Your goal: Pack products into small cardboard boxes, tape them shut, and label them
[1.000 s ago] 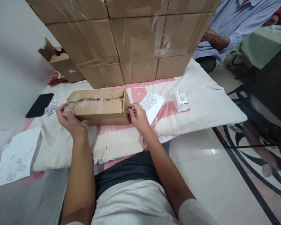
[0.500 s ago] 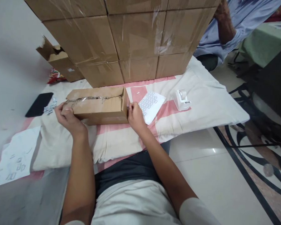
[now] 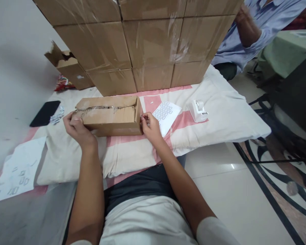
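Observation:
A long brown cardboard box [image 3: 109, 115] with a torn taped seam lies on the pink and cream cloth [image 3: 219, 112] in front of me. My left hand [image 3: 78, 128] grips its left end with curled fingers. My right hand [image 3: 150, 126] is pinched at the box's right end, on a small pale thing that I cannot make out. Just right of that hand lies a white sticker sheet [image 3: 167, 114] with rows of small labels.
A wall of taped cardboard boxes [image 3: 148, 41] stands behind, with a torn open box [image 3: 68, 69] at its left. A white tape dispenser [image 3: 197, 110], a black phone [image 3: 44, 113] and a used label sheet [image 3: 17, 170] lie around. Another person in a blue shirt [image 3: 250, 30] sits at right.
My hands stay at the two ends of the box. The other person's forearm has risen from resting low to bent upward.

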Demonstrator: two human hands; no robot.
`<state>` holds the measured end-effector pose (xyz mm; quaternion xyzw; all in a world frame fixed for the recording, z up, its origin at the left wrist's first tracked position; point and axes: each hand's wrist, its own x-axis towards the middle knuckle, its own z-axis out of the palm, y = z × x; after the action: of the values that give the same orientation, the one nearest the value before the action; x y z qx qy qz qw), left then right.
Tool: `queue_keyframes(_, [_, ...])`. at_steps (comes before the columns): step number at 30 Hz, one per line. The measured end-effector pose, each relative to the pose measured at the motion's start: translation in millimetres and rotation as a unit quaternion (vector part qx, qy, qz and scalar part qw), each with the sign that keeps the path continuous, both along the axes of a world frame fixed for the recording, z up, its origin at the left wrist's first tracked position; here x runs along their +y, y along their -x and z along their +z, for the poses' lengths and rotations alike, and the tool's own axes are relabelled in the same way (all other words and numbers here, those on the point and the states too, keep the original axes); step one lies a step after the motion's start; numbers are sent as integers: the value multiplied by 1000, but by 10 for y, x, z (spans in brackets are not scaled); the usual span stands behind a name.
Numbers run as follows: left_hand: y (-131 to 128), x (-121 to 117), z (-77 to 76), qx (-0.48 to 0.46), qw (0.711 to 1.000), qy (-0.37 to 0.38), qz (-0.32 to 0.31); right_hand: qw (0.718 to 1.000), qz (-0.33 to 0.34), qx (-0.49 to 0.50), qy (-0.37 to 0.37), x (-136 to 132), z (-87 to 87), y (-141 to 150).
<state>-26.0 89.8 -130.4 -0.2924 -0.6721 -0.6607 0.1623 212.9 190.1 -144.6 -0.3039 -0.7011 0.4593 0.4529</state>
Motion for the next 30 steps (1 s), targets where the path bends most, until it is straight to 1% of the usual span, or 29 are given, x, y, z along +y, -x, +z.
queue_keyframes(7, [16,0,-37,-5,1000,5,-1,999,10,-37,-8,13,-20,15])
queue_keyframes(16, [-5,-2,-36,-9,1000,-4,-4,998,4,-55,-34,-6,32,-38])
queue_keyframes(19, [-24,7,-22,-10,1000,-13,-16,999,-11,-23,-20,-40,45,-47])
queue_keyframes(22, [-40,6,-8,-12,999,-19,-27,995,-35,77,55,-93,76,-75])
queue_keyframes(24, [-45,0,-5,-11,999,-22,-29,981,-19,158,110,-108,167,-151])
queue_keyframes(26, [-43,-7,-12,-10,999,-23,-30,967,9,219,129,-75,358,-308])
queue_keyframes(28, [-32,-11,-28,-7,999,-22,-27,966,15,237,98,18,635,-543])
queue_keyframes(30, [-20,-11,-44,-6,999,-18,-28,982,-4,187,22,143,909,-800])
